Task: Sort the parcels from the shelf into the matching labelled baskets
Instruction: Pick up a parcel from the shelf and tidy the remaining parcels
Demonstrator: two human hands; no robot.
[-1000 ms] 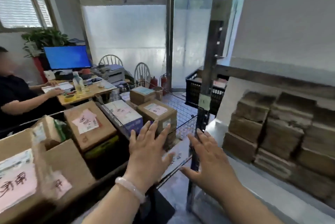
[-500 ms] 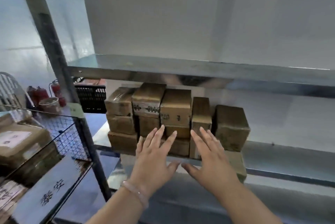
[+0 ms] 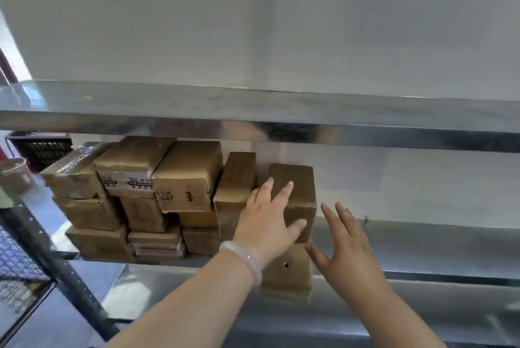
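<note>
moved in closer now, left hand (image 3: 267, 219) rests spread fingers on the upright brown cardboard parcel (image 3: 299, 187) on the grey metal shelf (image 3: 422, 238); right hand (image 3: 347, 253) hovers wide just beside it.

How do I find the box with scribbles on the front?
Look under the metal shelf, at the pile of brown boxes on the left. In the top row, the scribbled box is third from the left. Only it has black handwritten marks on its front; its neighbour has a printed label.
</note>
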